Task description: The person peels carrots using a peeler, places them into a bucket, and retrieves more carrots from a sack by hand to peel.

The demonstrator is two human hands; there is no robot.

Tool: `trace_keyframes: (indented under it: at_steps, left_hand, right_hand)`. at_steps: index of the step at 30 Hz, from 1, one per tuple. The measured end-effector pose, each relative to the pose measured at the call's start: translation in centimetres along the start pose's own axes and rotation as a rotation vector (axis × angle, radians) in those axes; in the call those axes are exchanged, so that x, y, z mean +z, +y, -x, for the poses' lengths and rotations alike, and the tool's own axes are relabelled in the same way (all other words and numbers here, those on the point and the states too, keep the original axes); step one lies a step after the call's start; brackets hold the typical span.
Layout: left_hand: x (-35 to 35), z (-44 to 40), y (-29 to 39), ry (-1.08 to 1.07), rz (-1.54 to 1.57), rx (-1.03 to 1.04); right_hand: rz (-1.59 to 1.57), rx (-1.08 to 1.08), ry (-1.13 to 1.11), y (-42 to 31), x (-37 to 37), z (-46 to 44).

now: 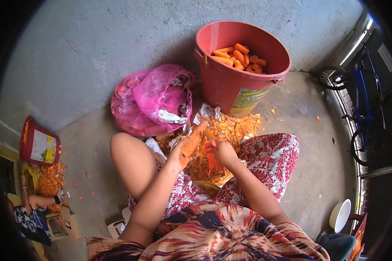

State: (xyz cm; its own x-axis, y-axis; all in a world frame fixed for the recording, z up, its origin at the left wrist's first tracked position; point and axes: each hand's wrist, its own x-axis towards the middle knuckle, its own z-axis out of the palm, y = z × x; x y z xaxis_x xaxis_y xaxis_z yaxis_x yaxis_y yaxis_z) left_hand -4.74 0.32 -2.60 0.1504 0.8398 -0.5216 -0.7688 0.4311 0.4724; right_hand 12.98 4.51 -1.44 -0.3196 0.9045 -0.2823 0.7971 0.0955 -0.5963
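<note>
My left hand (pixel 185 152) is closed around an orange carrot (pixel 194 140), whose tip points up and to the right. Just right of it, my right hand (pixel 224 152) is closed on a small red-handled tool (pixel 214 144); its working end is too small to make out. Both hands are above a heap of orange peelings (pixel 235 130) between my legs. Behind the heap stands a large red bucket (pixel 213 87) with several carrots (pixel 241 54) inside. Left of the bucket sits a pink mesh bag (pixel 150 93) with its opening toward the right.
At the far left, a person (pixel 32 217) sits by another red bucket (pixel 39 141) and more peelings (pixel 51 180). A blue bicycle (pixel 362 98) is at the right. A white basin (pixel 339 216) lies at the lower right. The blue-grey wall (pixel 96 43) rises behind.
</note>
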Motion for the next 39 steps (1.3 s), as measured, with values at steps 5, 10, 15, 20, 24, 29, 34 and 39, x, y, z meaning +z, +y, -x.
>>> trace_keyframes:
  at_steps: [5, 10, 15, 20, 24, 29, 34, 39]
  left_hand:
    - [1.7, 0.5, -0.9, 0.138, -0.456, 0.311]
    - [1.1, -0.3, -1.4, 0.301, -1.227, 0.846]
    - [2.3, 0.4, -1.6, 0.27, -1.395, 1.043]
    - [2.4, 0.8, -1.5, 0.268, -1.433, 1.045]
    - [2.3, 0.8, -1.5, 0.241, -1.438, 1.079]
    - [2.5, 0.6, -1.7, 0.242, -1.435, 1.022]
    - [2.4, 1.3, -1.9, 0.228, -1.44, 1.041]
    - [1.0, 0.1, -1.0, 0.219, -0.498, 0.287]
  right_hand:
    - [0.08, -0.026, 0.042, -1.0, -0.6, 0.7]
    - [0.227, -0.034, 0.053, -1.6, -0.2, 1.1]
    - [0.264, -0.008, 0.025, -2.3, 0.2, 1.1]
    - [0.264, 0.057, 0.11, -0.7, 1.1, -0.1]
    - [0.272, 0.075, 0.077, 0.0, 0.6, -0.7]
    - [0.337, 0.13, 0.073, 0.8, 0.2, -1.6]
    - [0.237, 0.282, -0.064, 3.0, -3.7, -2.4]
    - [0.195, 0.104, 0.111, 5.7, 1.3, -4.8]
